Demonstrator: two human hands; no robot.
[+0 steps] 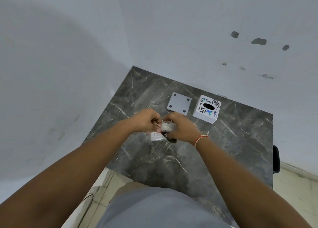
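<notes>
**Two hands hold a little bag over the counter**

A person stands at a dark stone counter [223, 150] with pale lines in it. Both hands are up close together, over the middle of the counter.

The left hand [146, 120] has its fingers curled and pinches one end of a small clear bag [167, 126]. The right hand [182, 128] is curled round the other end of the same bag. So the bag sits between the two hands, held up just above the counter. A white part of it hangs down below the hands. A dark bit [172, 139] peeks out under the right hand; I cannot tell what it is.

There is a red string [200, 139] tied round the right wrist.

Behind the hands, a grey square plate [179, 104] with four dots lies flat. Just beside it, on the right, stands a white box [206, 110] with stickers and a black hole on top. The two are near each other but not touching.

A pale wall [172, 30] goes round the back of the counter.
</notes>
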